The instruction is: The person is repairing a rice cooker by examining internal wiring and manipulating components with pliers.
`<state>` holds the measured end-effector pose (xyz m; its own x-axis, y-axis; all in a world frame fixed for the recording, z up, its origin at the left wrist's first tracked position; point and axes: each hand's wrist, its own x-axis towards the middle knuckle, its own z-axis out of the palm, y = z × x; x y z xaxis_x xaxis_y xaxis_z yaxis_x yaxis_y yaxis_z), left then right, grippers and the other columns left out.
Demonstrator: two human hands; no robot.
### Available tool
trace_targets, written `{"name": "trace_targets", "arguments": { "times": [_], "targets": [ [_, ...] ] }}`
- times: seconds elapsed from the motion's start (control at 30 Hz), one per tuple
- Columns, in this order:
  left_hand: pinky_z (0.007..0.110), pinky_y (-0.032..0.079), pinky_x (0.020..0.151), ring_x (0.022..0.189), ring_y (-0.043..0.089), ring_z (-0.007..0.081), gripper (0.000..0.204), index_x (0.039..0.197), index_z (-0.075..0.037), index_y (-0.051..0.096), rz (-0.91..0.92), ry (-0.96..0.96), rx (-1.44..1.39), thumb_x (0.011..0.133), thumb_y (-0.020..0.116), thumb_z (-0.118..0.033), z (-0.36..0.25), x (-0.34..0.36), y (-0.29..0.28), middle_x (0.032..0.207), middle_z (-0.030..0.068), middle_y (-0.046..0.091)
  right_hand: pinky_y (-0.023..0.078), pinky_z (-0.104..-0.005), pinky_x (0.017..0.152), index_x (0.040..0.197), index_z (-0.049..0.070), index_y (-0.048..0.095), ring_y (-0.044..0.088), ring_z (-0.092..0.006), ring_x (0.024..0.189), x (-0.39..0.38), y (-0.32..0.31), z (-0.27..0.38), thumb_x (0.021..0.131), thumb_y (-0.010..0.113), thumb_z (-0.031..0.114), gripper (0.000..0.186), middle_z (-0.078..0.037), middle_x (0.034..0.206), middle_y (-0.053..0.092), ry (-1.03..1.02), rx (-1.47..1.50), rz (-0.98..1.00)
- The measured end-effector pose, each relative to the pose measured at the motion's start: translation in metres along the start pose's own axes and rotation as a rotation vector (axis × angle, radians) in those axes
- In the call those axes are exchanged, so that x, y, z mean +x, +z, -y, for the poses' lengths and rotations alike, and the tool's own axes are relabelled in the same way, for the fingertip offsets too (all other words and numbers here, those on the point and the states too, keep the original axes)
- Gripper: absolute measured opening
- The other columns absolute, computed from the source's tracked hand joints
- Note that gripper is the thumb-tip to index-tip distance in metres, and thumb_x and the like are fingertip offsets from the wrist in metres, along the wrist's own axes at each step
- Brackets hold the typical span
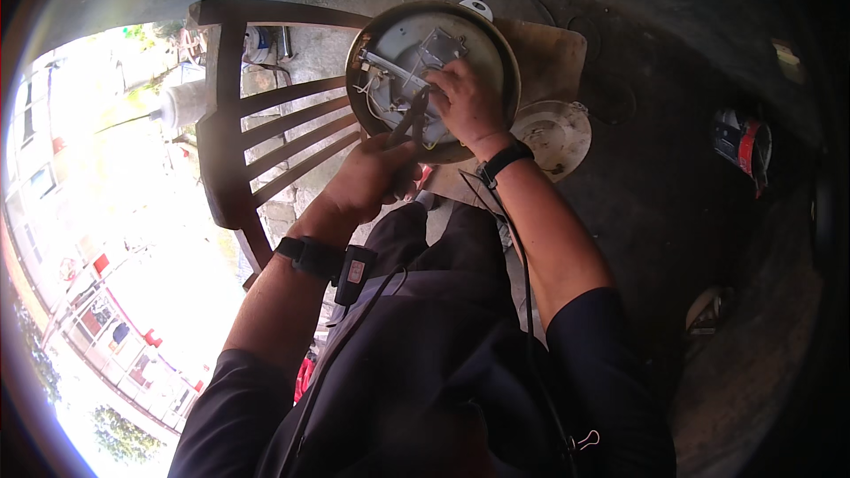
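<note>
A round metal housing [506, 57] with a dull rim lies at the top middle, its inside facing up. Within it are a pale metal bar [390, 65], a bracket-like piece [440, 47] and thin white wires [372, 97]. My left hand [376, 175] is closed around the handles of dark pliers [410, 120], whose jaws reach in over the parts. Beside the jaws, my right hand [467, 106] is closed, with its fingertips pinched together over the middle of the housing. What they pinch is too small to make out.
A slatted wooden bench [232, 115] stands to the left of the housing. At its right are a brown board [553, 53] and a stained round pale lid or dish [567, 134]. A red-banded container [745, 146] sits on the dark floor at far right. Cables hang along my body.
</note>
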<state>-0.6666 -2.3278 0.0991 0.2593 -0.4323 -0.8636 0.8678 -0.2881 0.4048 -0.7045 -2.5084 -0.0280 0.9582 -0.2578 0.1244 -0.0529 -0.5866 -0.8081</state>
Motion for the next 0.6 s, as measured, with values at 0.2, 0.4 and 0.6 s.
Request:
{"name": "trace_targets", "arguments": {
  "times": [0.2, 0.4, 0.6],
  "targets": [
    [0.035, 0.054, 0.055, 0.068, 0.071, 0.0235, 0.026, 0.111, -0.001, 0.058, -0.252, 0.090, 0.858, 0.094, 0.061, -0.021, -0.016, 0.002, 0.001, 0.077, 0.0135, 0.068, 0.054, -0.0410, 0.076, 0.101, 0.015, 0.070, 0.065, -0.0308, 0.090, 0.002, -0.002, -0.002, 0.078, 0.075, 0.007, 0.024, -0.007, 0.100, 0.063, -0.026, 0.009, 0.006],
    [0.048, 0.057, 0.075, 0.087, 0.071, 0.0385, 0.017, 0.104, -0.003, 0.057, -0.381, 0.223, 1.863, 0.092, 0.055, -0.014, -0.034, -0.003, 0.008, 0.088, 0.0189, 0.070, 0.054, -0.0409, 0.075, 0.098, 0.014, 0.071, 0.065, -0.0311, 0.088, 0.001, -0.001, -0.005, 0.080, 0.073, 0.006, 0.020, -0.007, 0.097, 0.063, -0.011, 0.028, -0.011],
    [0.044, 0.054, 0.058, 0.075, 0.070, 0.0298, 0.023, 0.106, 0.000, 0.057, -0.304, 0.383, 1.190, 0.096, 0.059, -0.021, 0.007, 0.012, -0.013, 0.088, 0.0205, 0.067, 0.053, -0.0416, 0.073, 0.094, 0.013, 0.072, 0.065, -0.0322, 0.087, 0.004, 0.002, -0.001, 0.080, 0.073, 0.006, 0.016, -0.008, 0.095, 0.064, 0.002, 0.060, -0.024]
  ]
}}
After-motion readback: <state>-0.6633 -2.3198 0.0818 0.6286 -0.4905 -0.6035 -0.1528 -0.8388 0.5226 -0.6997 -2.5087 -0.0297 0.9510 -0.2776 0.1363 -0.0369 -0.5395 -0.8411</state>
